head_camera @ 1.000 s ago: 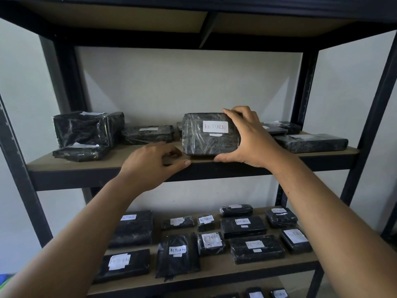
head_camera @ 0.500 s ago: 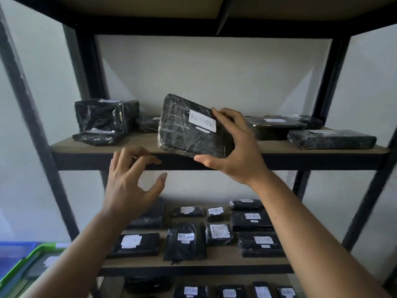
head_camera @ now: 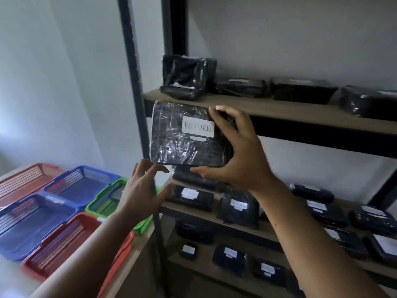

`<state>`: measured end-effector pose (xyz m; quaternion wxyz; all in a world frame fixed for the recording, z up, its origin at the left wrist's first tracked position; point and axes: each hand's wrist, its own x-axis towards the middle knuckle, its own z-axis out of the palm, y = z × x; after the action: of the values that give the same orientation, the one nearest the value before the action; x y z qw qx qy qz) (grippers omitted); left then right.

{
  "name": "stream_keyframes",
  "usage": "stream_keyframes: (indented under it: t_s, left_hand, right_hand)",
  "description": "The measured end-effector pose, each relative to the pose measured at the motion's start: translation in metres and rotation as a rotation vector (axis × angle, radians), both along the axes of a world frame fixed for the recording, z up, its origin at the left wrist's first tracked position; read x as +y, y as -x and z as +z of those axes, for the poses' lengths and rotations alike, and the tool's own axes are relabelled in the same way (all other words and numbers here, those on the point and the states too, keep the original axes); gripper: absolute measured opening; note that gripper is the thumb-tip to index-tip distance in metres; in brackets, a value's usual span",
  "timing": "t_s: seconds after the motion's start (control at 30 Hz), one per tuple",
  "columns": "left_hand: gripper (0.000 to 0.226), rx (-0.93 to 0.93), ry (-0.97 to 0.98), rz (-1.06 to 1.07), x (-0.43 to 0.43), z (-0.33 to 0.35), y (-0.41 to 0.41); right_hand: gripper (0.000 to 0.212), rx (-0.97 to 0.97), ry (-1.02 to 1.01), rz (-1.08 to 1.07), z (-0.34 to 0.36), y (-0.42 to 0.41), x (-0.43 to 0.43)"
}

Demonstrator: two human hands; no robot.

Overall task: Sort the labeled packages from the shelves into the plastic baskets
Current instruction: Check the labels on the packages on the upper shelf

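Observation:
A black plastic-wrapped package [head_camera: 178, 136] with a white label reading RETURN is held in the air in front of the upper shelf's [head_camera: 279, 111] edge. My right hand [head_camera: 236, 155] grips its right side, fingers over the top corner and thumb under the bottom edge. Just below the package's lower left corner is my left hand [head_camera: 141, 190], its fingers relaxed and fingertips close to the package; contact is unclear. Plastic baskets stand on a table at the lower left: a red basket [head_camera: 53, 257], a blue basket [head_camera: 28, 224] and a green basket [head_camera: 103, 201] nearest.
More black packages lie on the upper shelf [head_camera: 187, 80] and on the lower shelves [head_camera: 238, 208], many with white labels. A second blue basket [head_camera: 86, 181] and a second red basket [head_camera: 23, 179] sit further back. A black shelf post [head_camera: 133, 82] stands between baskets and shelves.
The view has swung left, bringing the baskets into sight. My right hand has carried the RETURN package off the upper shelf and down to the left. My left hand has risen under it.

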<state>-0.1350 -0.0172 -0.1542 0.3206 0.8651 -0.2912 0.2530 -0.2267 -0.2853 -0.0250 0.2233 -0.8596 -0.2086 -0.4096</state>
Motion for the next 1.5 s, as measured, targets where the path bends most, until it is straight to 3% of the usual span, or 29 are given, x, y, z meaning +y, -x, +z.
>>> stream_keyframes:
  t_s: [0.2,0.47,0.67,1.07,1.27,1.5]
  left_hand:
    - [0.037,0.107,-0.006,0.035,0.1,-0.051,-0.027]
    - [0.049,0.288,-0.137,0.074,0.255,-0.091,-0.056]
    - [0.05,0.412,-0.172,0.083,0.326,-0.12,-0.079]
    - [0.052,0.718,-0.164,0.189,0.359,-0.197,-0.157]
    - [0.056,0.789,-0.329,0.196,0.371,-0.223,-0.2]
    - [0.058,0.797,-0.352,0.175,0.36,-0.241,-0.255]
  right_hand:
    - [0.115,0.095,-0.027,0.015,-0.034,-0.032,0.079]
    - [0.116,0.229,-0.104,-0.052,-0.11,-0.063,0.213]
    - [0.118,0.363,-0.114,-0.159,-0.158,-0.085,0.284]
    - [0.126,0.675,-0.073,-0.327,-0.261,-0.177,0.333]
    - [0.125,0.908,-0.069,-0.422,-0.321,-0.247,0.332]
    - [0.121,1.097,0.005,-0.44,-0.359,-0.304,0.328]
